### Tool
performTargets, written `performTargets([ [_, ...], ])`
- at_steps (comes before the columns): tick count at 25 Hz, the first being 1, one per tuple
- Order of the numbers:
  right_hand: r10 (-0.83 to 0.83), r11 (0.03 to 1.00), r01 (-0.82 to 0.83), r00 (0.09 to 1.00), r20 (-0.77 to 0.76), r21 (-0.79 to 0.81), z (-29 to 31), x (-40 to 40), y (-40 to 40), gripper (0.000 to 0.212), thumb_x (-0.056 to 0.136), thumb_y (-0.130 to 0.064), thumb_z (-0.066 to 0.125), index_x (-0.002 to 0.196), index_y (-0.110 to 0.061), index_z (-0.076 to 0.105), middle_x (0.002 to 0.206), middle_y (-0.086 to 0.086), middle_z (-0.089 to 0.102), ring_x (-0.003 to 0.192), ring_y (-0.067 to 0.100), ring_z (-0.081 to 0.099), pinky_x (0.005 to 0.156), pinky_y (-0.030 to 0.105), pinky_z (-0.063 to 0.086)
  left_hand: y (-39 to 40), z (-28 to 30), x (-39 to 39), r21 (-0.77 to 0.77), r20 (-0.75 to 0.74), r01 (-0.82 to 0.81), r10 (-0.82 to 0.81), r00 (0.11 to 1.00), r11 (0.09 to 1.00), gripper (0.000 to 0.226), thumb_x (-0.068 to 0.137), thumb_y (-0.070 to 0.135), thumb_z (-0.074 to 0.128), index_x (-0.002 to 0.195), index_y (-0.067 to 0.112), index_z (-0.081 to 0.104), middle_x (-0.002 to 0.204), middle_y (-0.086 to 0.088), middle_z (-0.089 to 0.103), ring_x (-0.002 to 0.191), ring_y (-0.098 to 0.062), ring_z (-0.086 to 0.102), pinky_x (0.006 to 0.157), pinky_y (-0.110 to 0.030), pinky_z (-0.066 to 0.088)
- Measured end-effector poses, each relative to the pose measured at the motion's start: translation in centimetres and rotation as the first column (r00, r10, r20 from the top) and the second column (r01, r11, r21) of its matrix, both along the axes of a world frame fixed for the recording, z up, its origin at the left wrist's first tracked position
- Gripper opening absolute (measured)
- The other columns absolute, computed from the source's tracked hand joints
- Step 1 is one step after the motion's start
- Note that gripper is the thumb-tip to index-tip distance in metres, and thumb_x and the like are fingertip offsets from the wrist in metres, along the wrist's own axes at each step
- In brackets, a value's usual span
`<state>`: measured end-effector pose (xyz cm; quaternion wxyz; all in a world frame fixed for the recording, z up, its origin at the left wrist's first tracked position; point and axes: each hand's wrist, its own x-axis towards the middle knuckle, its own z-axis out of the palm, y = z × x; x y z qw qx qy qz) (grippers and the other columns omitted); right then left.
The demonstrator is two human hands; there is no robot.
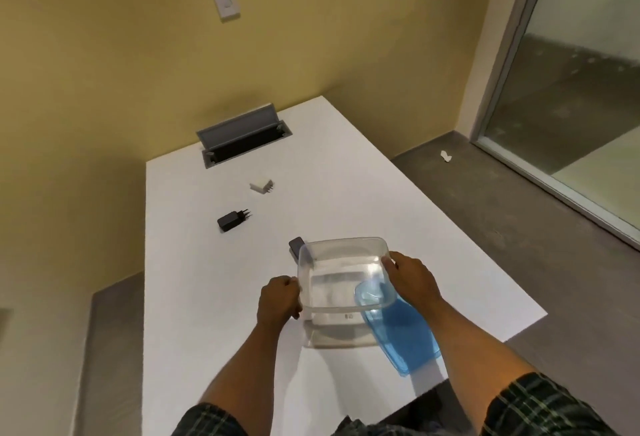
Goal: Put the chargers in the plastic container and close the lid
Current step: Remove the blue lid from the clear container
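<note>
A clear plastic container [341, 252] is held just above the white table, with nothing inside it. My left hand [278, 300] grips its left rim and my right hand [412, 279] grips its right rim. A blue lid [405, 335] lies on the table under and to the right of the container. Behind the container's far left corner sits a dark charger [295, 245], partly hidden. Farther back lies a black charger [231, 220] with its prongs pointing right. A white charger [260, 186] lies beyond that.
The white table [194, 279] runs back to a yellow wall. An open grey cable hatch [242, 136] sits at its far end. Grey floor lies to the right, with a glass partition [571, 89] beyond.
</note>
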<state>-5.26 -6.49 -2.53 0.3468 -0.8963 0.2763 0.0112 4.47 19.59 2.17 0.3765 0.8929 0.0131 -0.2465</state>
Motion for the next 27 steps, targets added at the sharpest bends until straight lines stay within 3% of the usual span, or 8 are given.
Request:
performTargets([
  [4, 0.176, 0.984, -0.176, 0.984, -0.040, 0.002, -0.3, 2.1, 3.8, 0.041, 0.102, -0.049, 0.034, 0.105, -0.020, 0.064, 0.103, 0.008, 0.072, 0.096, 0.032, 0.065, 0.082, 0.041, 0.051, 5.4, -1.0, -1.2, -0.001, -0.079, -0.063, 0.063, 0.995, 0.998, 0.035, 0.084, 0.019, 0.045, 0.077, -0.010, 0.063, 0.058, -0.016, 0.072, 0.053, -0.029, 0.071, 0.076, -0.035, 0.059],
  [8, 0.313, 0.948, -0.318, 0.942, -0.122, -0.021, -0.7, 3.3, 6.9, 0.042, 0.103, -0.045, 0.032, 0.093, -0.016, 0.060, 0.099, 0.009, 0.071, 0.093, 0.031, 0.063, 0.080, 0.041, 0.049, 9.0, -1.8, -2.9, 0.029, -0.132, -0.118, 0.121, 0.984, 0.993, 0.027, 0.083, 0.013, 0.044, 0.066, 0.002, 0.061, 0.062, -0.016, 0.074, 0.051, -0.025, 0.071, 0.067, -0.025, 0.055],
  [12, 0.395, 0.912, -0.408, 0.900, -0.183, -0.038, -1.8, 3.5, 8.2, 0.037, 0.103, -0.043, 0.031, 0.078, -0.021, 0.048, 0.093, 0.008, 0.068, 0.090, 0.031, 0.062, 0.079, 0.041, 0.048, 11.1, -2.8, -4.3, 0.011, -0.181, -0.151, 0.151, 0.972, 0.988, 0.027, 0.084, 0.011, 0.044, 0.067, 0.001, 0.064, 0.062, -0.015, 0.074, 0.051, -0.026, 0.068, 0.072, -0.029, 0.057],
  [18, 0.432, 0.884, -0.462, 0.869, -0.242, -0.079, -3.0, 3.6, 9.3, 0.040, 0.104, -0.040, 0.032, 0.099, -0.014, 0.062, 0.106, 0.009, 0.070, 0.098, 0.030, 0.062, 0.083, 0.040, 0.048, 12.6, -4.2, -5.3, 0.033, -0.193, -0.172, 0.175, 0.965, 0.984, 0.027, 0.085, 0.011, 0.044, 0.070, 0.000, 0.064, 0.061, -0.014, 0.073, 0.047, -0.023, 0.065, 0.068, -0.027, 0.056],
  [27, 0.449, 0.856, -0.504, 0.836, -0.314, -0.118, -3.0, 4.0, 9.2, 0.042, 0.104, -0.038, 0.034, 0.124, -0.011, 0.061, 0.125, 0.011, 0.066, 0.112, 0.032, 0.061, 0.093, 0.042, 0.047, 12.7, -4.6, -5.0, 0.015, -0.158, -0.157, 0.158, 0.975, 0.987, 0.027, 0.082, 0.014, 0.046, 0.071, -0.001, 0.067, 0.070, -0.021, 0.074, 0.050, -0.023, 0.063, 0.073, -0.033, 0.058],
])
